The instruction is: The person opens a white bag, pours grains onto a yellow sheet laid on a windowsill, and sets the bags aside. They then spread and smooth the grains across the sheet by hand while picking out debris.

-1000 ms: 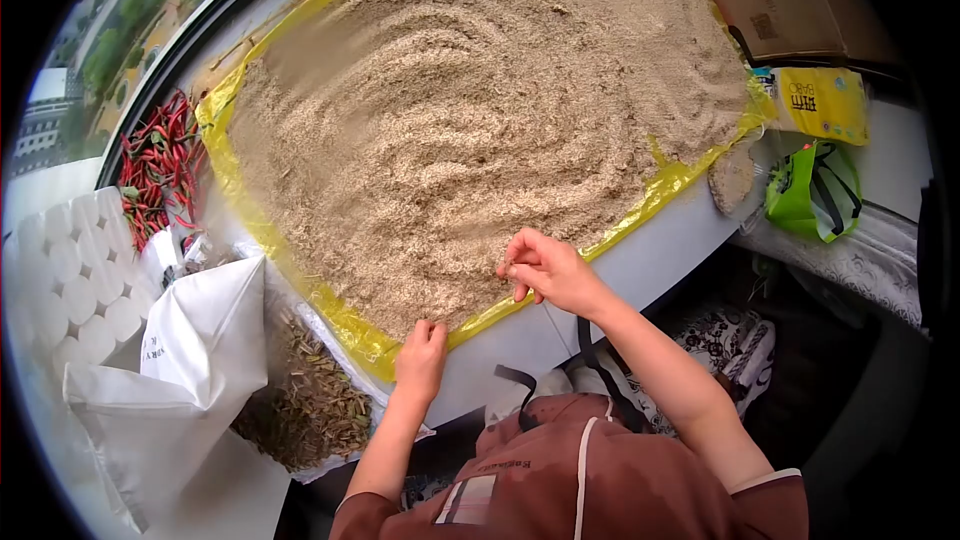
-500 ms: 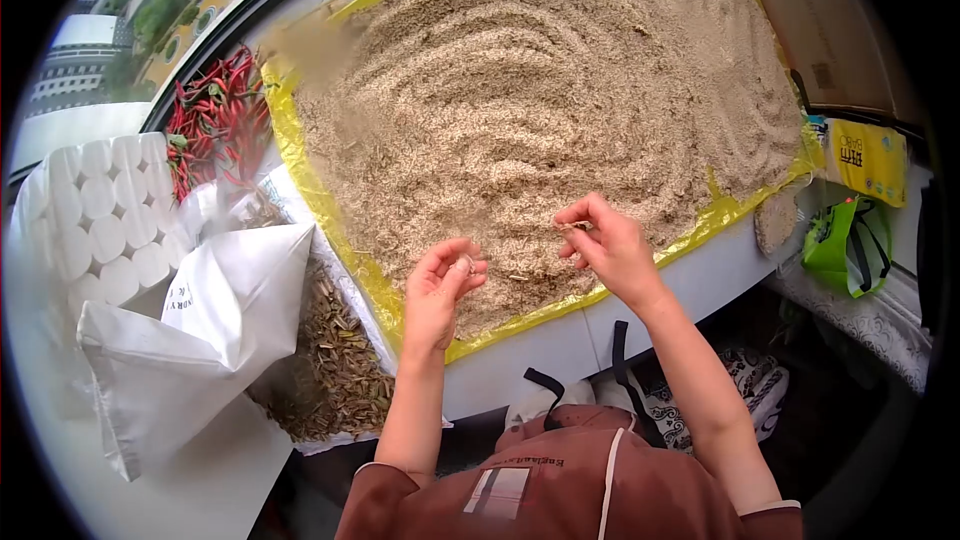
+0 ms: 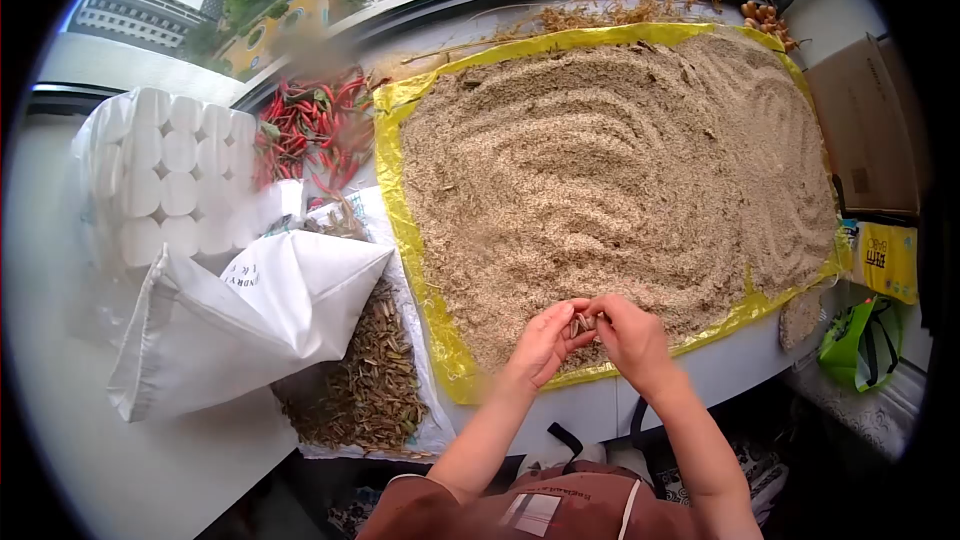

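My left hand (image 3: 543, 345) and my right hand (image 3: 637, 342) meet above the near edge of a wide spread of pale tan grain (image 3: 560, 210). Small brown, husk-like pieces (image 3: 582, 323) show between my fingers, too small to name exactly. My left hand is curled around them from the left, and the fingers of my right hand pinch at them from the right. Beneath the grain is a yellow plastic sheet (image 3: 437, 325), its border showing around the heap.
Left of the sheet are dried brown pods (image 3: 375, 385), a white cloth bag (image 3: 255, 330), wrapped paper rolls (image 3: 180, 152) and red chillies (image 3: 312, 125). On the right stand a cardboard box (image 3: 862, 130), a yellow packet (image 3: 888, 258) and a green bag (image 3: 858, 345). Dry stalks (image 3: 620, 12) lie along the window.
My hands were apart over the grain and have come together, with the brown pieces now showing between them. The camera view has shifted, revealing more of the window and far edge.
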{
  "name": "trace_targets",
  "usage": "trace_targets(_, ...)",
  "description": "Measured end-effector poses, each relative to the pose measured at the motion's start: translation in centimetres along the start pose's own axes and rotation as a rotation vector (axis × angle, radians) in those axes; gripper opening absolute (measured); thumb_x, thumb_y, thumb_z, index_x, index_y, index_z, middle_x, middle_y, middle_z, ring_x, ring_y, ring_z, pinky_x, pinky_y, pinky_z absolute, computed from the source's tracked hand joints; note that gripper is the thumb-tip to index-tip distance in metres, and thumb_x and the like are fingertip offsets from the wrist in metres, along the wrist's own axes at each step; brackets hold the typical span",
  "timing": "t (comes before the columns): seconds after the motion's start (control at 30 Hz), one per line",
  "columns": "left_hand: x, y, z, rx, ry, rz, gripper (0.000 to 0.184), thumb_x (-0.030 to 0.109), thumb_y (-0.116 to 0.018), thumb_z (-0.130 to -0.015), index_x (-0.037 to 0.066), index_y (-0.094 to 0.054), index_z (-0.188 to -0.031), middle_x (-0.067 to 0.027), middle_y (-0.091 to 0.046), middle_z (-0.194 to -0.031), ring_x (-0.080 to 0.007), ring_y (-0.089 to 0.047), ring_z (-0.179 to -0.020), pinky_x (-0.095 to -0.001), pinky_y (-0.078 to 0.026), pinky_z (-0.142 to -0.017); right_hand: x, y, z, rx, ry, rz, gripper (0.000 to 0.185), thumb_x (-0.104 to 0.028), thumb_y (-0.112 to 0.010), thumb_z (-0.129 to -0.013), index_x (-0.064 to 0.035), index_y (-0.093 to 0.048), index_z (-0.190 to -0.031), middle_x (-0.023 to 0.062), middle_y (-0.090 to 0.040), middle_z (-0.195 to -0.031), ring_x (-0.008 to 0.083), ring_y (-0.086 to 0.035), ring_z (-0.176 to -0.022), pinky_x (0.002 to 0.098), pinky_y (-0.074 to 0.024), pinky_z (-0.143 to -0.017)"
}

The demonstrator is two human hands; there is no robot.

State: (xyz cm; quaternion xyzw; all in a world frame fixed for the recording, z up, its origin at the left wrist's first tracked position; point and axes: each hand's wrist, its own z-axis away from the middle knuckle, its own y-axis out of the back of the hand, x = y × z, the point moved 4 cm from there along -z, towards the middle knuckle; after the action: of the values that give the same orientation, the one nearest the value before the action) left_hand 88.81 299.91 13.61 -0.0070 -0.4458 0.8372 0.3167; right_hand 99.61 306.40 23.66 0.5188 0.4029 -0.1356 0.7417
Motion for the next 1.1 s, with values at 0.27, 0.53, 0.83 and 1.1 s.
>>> trace_targets(0.27, 1.9, 6.1, 5.8, 0.041, 0.002, 0.387, 0.029, 0.03, -0.046, -0.096, 0.004, -0.058, -0.094, -0.0071, -0.061, -0.094, -0.0198, -0.059, -0.09, -0.0334, -0.05, -0.08, -4.9, -2.5, 1.8, -0.005, 0.451, 0.093, 0.031, -0.004, -0.064, -0.074, -0.009, -0.059, -0.104, 0.0097, -0.058, -0.108, 0.0274, -0.056, -0.101, 0.0347, -0.0482, -0.081)
trace_targets(0.53, 11.7, 15.4, 21.9, 1.187, -0.6, -1.86, 0.014, 0.009, -0.055, -0.087, 0.0, -0.061, -0.097, -0.0181, -0.055, -0.112, -0.0305, -0.053, -0.102, -0.0388, -0.043, -0.087, 14.5, 3.7, 8.9, 0.494, -0.197, 0.306, 0.036, -0.011, -0.053, -0.088, -0.0064, -0.05, -0.124, 0.0163, -0.046, -0.13, 0.0343, -0.041, -0.122, 0.0419, -0.0331, -0.102)
trace_targets(0.83, 15.7, 1.0, 2.8, 0.684, -1.064, -1.882, 0.038, 0.008, -0.058, -0.084, 0.004, -0.05, -0.121, -0.0208, -0.041, -0.131, -0.0372, -0.039, -0.121, -0.045, -0.033, -0.1, 19.7, 0.7, 6.7, 0.638, -0.54, 0.217, 0.056, -0.027, -0.052, -0.09, -0.0079, -0.032, -0.139, 0.025, -0.024, -0.142, 0.0394, -0.024, -0.132, 0.0472, -0.0216, -0.108)
trace_targets(1.1, 28.6, -2.0, -16.9, 0.802, -1.043, -2.137, 0.045, 0.019, -0.062, -0.081, 0.018, -0.051, -0.124, -0.0194, -0.042, -0.13, -0.0378, -0.038, -0.119, -0.0461, -0.036, -0.099, 9.7, 0.7, -0.5, 0.249, -0.241, 0.17, 0.044, -0.015, -0.06, -0.083, -0.0127, -0.05, -0.125, 0.0184, -0.038, -0.135, 0.0344, -0.035, -0.127, 0.0432, -0.034, -0.103)
